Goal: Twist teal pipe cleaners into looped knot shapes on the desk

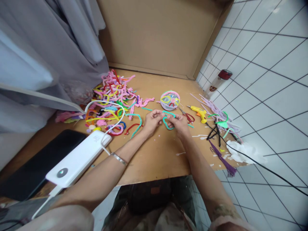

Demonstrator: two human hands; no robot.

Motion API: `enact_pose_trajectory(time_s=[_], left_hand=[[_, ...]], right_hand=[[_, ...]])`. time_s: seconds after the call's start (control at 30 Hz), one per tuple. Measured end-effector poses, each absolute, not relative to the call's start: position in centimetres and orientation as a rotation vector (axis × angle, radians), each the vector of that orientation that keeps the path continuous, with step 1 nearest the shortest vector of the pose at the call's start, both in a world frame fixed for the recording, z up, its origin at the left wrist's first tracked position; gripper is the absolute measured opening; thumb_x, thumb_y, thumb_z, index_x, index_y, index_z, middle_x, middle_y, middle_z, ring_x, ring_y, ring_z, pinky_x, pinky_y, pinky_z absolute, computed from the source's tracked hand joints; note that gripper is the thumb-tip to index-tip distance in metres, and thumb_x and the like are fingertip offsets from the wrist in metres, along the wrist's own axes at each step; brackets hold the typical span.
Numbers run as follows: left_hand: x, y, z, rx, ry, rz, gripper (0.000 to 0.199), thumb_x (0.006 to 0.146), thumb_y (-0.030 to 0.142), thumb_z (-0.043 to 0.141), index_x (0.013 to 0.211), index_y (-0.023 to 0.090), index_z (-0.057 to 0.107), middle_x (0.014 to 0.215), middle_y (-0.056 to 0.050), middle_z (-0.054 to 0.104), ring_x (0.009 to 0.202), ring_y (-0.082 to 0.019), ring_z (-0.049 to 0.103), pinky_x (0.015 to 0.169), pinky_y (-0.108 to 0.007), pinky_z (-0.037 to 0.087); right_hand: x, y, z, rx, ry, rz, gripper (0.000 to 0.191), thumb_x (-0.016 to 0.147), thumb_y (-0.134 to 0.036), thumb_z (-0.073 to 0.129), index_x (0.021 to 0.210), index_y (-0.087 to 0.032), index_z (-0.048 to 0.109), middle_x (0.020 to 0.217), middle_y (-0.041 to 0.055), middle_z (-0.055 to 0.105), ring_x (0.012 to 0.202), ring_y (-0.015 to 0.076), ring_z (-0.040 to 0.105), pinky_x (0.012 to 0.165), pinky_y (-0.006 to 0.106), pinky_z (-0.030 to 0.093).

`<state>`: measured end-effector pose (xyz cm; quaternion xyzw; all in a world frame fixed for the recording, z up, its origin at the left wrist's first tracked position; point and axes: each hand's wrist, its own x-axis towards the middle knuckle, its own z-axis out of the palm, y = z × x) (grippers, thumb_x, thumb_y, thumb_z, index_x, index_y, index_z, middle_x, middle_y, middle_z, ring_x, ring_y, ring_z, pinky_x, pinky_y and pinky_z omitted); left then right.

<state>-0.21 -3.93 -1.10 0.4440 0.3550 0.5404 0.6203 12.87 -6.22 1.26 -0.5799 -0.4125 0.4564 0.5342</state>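
Observation:
A teal pipe cleaner (pixel 169 128) is bent into a rounded loop shape between my two hands. My left hand (pixel 153 122) pinches its left side, fingers pressed together. On its right side my right hand (pixel 179 124) is closed, thumb and fingers on the teal strand. Just beyond the hands stands a round clear container (pixel 170 100) with coloured pieces in and on it. Red-handled scissors (pixel 189 117) lie right of my right hand. Another bent teal strand (pixel 140 122) rests on the table left of my left hand.
Colourful pipe cleaners (pixel 115 93) are heaped at the back left. A white power bank (pixel 78 157) with a cable lies beside a black device (pixel 43 163). At right are a yellow glue gun (pixel 201 114), a clear bottle (pixel 219 81), lilac strands (pixel 216 112) and a purple tassel (pixel 223 160).

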Motion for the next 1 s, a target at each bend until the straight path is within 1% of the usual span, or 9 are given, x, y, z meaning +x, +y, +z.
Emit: enact_pose_trajectory(time_s=[0.23, 0.4, 0.47, 0.6, 0.73, 0.87, 1.0], left_hand=[[-0.1, -3.8, -1.2, 0.992, 0.819, 1.285, 0.040, 0.060, 0.046, 0.083, 0.075, 0.018, 0.059, 0.053, 0.007, 0.052, 0.045, -0.006, 0.041, 0.045, -0.020, 0.029], [0.1, -3.5, -1.5, 0.992, 0.874, 1.349, 0.035, 0.064, 0.042, 0.081, 0.075, 0.017, 0.059, 0.053, 0.007, 0.051, 0.048, -0.007, 0.043, 0.049, -0.021, 0.033], [0.2, -3.5, -1.5, 0.980, 0.879, 1.352, 0.033, 0.065, 0.041, 0.081, 0.075, 0.017, 0.059, 0.053, 0.007, 0.051, 0.048, -0.007, 0.043, 0.049, -0.021, 0.034], [0.6, -3.9, -1.3, 0.905, 0.872, 1.390, 0.031, 0.062, 0.037, 0.081, 0.072, 0.017, 0.060, 0.051, 0.007, 0.051, 0.048, -0.007, 0.043, 0.050, -0.021, 0.034], [0.9, -4.2, -1.1, 0.813, 0.867, 1.455, 0.028, 0.058, 0.031, 0.081, 0.067, 0.016, 0.060, 0.049, 0.007, 0.050, 0.048, -0.006, 0.041, 0.050, -0.020, 0.033], [0.9, -4.2, -0.9, 0.752, 0.882, 1.464, 0.024, 0.059, 0.026, 0.079, 0.066, 0.016, 0.059, 0.048, 0.007, 0.049, 0.046, -0.006, 0.039, 0.048, -0.020, 0.030], [0.8, -4.2, -0.8, 0.728, 0.891, 1.427, 0.020, 0.062, 0.023, 0.077, 0.067, 0.016, 0.059, 0.046, 0.007, 0.047, 0.044, -0.006, 0.037, 0.045, -0.020, 0.026]], right_hand=[[12.8, -6.4, 1.4, -1.347, -1.000, 1.125, 0.036, 0.048, -0.048, 0.081, 0.058, -0.017, 0.064, 0.046, -0.0017, 0.057, 0.043, 0.0086, 0.047, 0.046, 0.023, 0.040], [12.4, -6.6, 1.5, -1.274, -1.048, 1.195, 0.035, 0.046, -0.043, 0.084, 0.063, -0.016, 0.066, 0.048, -0.0059, 0.051, 0.046, 0.0058, 0.037, 0.046, 0.023, 0.030], [12.3, -6.6, 1.5, -1.268, -1.045, 1.205, 0.036, 0.045, -0.041, 0.084, 0.065, -0.016, 0.068, 0.049, -0.0067, 0.050, 0.046, 0.0053, 0.035, 0.047, 0.023, 0.028], [12.1, -6.6, 1.4, -1.288, -1.028, 1.180, 0.034, 0.044, -0.040, 0.084, 0.061, -0.015, 0.067, 0.048, -0.0059, 0.052, 0.045, 0.0049, 0.036, 0.047, 0.023, 0.028], [11.9, -6.6, 1.4, -1.332, -1.044, 1.165, 0.036, 0.046, -0.044, 0.084, 0.059, -0.015, 0.067, 0.046, -0.0037, 0.055, 0.043, 0.0067, 0.041, 0.047, 0.024, 0.031], [11.9, -6.8, 1.6, -1.362, -1.074, 1.182, 0.040, 0.043, -0.045, 0.088, 0.062, -0.016, 0.068, 0.048, -0.0020, 0.058, 0.045, 0.0083, 0.046, 0.048, 0.024, 0.035], [12.1, -6.7, 1.4, -1.347, -1.067, 1.200, 0.039, 0.044, -0.044, 0.088, 0.060, -0.016, 0.065, 0.047, -0.0031, 0.056, 0.044, 0.0075, 0.045, 0.047, 0.023, 0.034]])
